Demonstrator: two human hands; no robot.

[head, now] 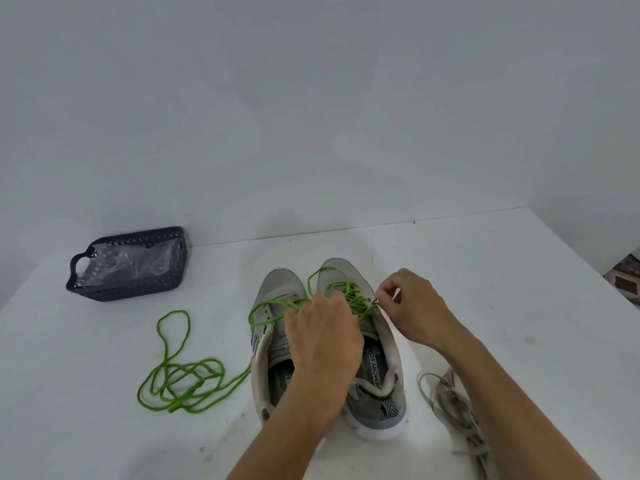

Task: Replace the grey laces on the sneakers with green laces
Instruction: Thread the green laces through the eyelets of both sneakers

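sneakers [377, 344]: grey knit mesh uppers, pretty matt, printed foam insoles inside

green laces [180, 382]: round woven cord, bright and matt, my loose one's piled on the left

grey laces [453, 403]: flat cloth, dull, a bit fuzzy, lying near right

basket [130, 282]: dark hard plastic with a perforated weave pattern, slight sheen

bag [138, 263]: thin clear plastic film, crinkly and shiny, inside the basket

table [502, 289]: smooth white top, matt, some scuffs and specks

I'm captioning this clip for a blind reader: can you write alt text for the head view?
Two hands thread a green lace through the right sneaker of a grey pair on a white table; the right hand pinches near an eyelet, the left hand works beside it. Loose green lace lies left, grey laces right, a dark basket behind.
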